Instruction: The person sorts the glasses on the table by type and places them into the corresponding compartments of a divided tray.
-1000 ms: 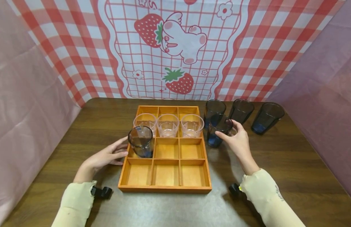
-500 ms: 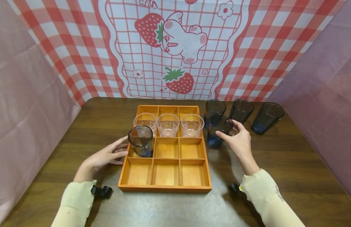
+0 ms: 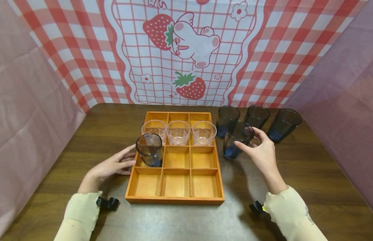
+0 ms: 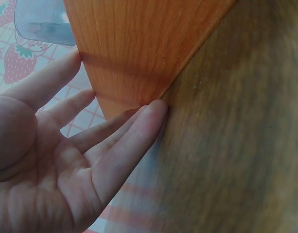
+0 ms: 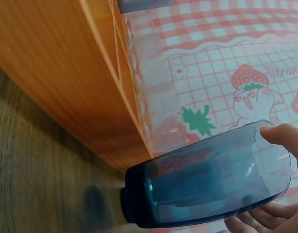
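Observation:
In the head view, my right hand (image 3: pixel 262 152) pinches a smoky blue tumbler (image 3: pixel 234 142) near its rim, thumb on one side and fingers on the other. The right wrist view shows this tumbler's dark base close beside the tray's side, seemingly just off the table. My left hand (image 3: pixel 111 165) touches the left side of the wooden compartment tray (image 3: pixel 174 201) with extended fingers; its fingertips (image 4: pixel 156 109) reach the lower edge. Another smoky tumbler (image 3: pixel 150 150) stands in the middle row's left compartment. Three clear cups (image 3: pixel 178 134) stand in the back row.
Three more smoky tumblers, one at the back right (image 3: pixel 283 125), one beside it (image 3: pixel 256 115) and one nearer the tray (image 3: pixel 227 115), stand on the wooden table (image 3: pixel 313 167). A checked cloth (image 3: pixel 186 83) hangs behind, with plain drapes at both sides.
My right hand has shifted slightly right with the tumbler, away from the tray. The left hand and the tray have stayed in place.

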Tool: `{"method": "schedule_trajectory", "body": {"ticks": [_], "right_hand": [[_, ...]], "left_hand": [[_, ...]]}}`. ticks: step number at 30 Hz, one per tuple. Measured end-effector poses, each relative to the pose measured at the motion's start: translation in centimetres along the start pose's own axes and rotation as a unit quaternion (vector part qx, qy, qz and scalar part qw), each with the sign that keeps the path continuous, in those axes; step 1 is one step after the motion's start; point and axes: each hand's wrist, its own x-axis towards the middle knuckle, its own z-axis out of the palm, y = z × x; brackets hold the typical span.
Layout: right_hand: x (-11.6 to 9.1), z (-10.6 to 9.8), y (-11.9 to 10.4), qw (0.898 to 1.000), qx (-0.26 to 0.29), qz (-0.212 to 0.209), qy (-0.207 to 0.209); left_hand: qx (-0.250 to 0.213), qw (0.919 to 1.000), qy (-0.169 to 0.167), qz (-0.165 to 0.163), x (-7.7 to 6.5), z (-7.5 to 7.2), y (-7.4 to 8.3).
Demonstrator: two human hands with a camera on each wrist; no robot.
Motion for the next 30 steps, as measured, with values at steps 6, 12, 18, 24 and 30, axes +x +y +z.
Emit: {"method": "schedule_trajectory", "body": {"ticks": [6,12,18,24,30], "right_hand": [[-0.6,-0.4,-0.6,1.0,-0.004,-0.012,-0.009],[-1.1,-0.3,-1.1,1.0,0.007,-0.025,-0.016],[-1.4,0.3,-1.7,0.999,0.02,-0.034,-0.02],[-1.7,0.5,-2.4,0.998,0.024,-0.043,-0.026],[-2.1,1.1,-3.3,0.997,0.029,-0.049,-0.048]], "left_hand": [[0.001,1.0,0.0,0.001,0.0,-0.1,0.0],[0.002,1.0,0.002,-0.002,0.0,0.0,0.1],[0.003,1.0,0.002,-0.002,-0.1,0.1,0.1],[0.004,1.0,0.001,0.0,-0.1,0.1,0.0],[0.001,1.0,0.003,0.002,0.0,0.1,-0.1]]}}
